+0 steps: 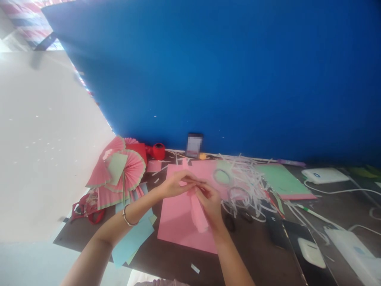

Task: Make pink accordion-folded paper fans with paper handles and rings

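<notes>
A narrow folded strip of pink paper is held over the middle of the desk. My left hand pinches it near its upper part, and a bangle circles that wrist. From the other side my right hand grips the same strip, its fingertips meeting those of the left. The strip's lower end hangs free, and its top end sticks up beyond the fingers. Below both hands lies a flat pink sheet on the dark desk.
Pleated pink paper fans are piled at the left, near blue sheets. A red tape roll stands at the back. White paper strips, a green sheet, a tablet-like black device and white cabled devices fill the right.
</notes>
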The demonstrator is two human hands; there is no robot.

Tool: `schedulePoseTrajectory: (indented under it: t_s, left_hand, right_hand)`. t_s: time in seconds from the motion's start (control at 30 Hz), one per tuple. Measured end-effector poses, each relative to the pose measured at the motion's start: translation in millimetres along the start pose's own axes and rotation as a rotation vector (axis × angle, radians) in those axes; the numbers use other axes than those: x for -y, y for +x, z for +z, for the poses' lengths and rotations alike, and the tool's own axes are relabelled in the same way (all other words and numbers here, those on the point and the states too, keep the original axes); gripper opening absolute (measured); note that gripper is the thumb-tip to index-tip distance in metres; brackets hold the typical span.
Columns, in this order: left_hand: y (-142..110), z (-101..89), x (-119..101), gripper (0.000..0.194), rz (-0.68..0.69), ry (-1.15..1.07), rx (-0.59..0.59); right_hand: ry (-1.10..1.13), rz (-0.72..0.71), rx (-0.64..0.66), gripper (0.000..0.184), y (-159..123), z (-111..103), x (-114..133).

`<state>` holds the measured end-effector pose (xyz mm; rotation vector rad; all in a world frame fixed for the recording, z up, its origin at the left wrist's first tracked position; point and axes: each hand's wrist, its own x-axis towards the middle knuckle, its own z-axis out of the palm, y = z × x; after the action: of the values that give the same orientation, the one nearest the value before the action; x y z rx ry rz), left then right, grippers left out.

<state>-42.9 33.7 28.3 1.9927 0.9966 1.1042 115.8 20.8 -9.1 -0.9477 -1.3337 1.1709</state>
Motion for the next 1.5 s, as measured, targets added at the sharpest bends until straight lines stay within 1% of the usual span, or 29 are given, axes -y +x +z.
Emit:
schedulePoseTrajectory:
  t_s: [0.2,0.4,0.67,0.77,0.93,1.0,1.17,1.33,1.4,1.5]
  left_hand:
    - [-0.3,1.9,-1.6,0.019,-0.013,-0.151,0.012]
    - [-0.6,4.6,-0.8,0.020,-0.082,-0.247,-0.029]
    - [-4.0,11.6,15.2,0.018,-0.178,-0.387,-0.102]
    - [-6.7,15.2,19.6,0.019,-0.226,-0.443,-0.112]
    - [-11.6,22.2,24.2,0.024,-0.298,-0.551,-0.112]
    - [-14.1,25.4,27.0,0.026,-0.323,-0.587,-0.134]
    - [-23.7,34.9,37.2,0.029,-0.379,-0.627,-0.204]
    - [-33.5,42.9,47.4,0.028,-0.441,-0.632,-0.336]
    - [-35.2,44.3,48.7,0.027,-0.458,-0.624,-0.383]
    - [-35.7,45.2,47.4,0.028,-0.456,-0.648,-0.409]
  right_hand:
    - [-0.018,-0.033,-0.027,0.010,-1.2,-1.8,-0.9]
    - [-0.062,0.015,-0.050,0.014,-3.5,-2.1,5.0]
    - [-0.044,0.055,-0.042,0.018,-5.7,-2.2,0.8]
    - [-0.046,0.077,-0.018,0.020,-5.8,-0.6,-2.2]
    - [-0.084,0.045,0.012,0.017,-4.5,0.4,-14.2]
    - [-0.101,0.050,0.006,0.019,-4.9,-0.1,-18.8]
    - [-0.095,0.125,0.006,0.021,-10.6,1.1,-23.4]
    - [-0.094,0.159,0.008,0.024,-18.4,5.3,-26.8]
    - [-0.095,0.179,0.002,0.024,-20.8,6.5,-28.6]
    - [-0.084,0.199,-0.009,0.024,-22.9,7.5,-30.3]
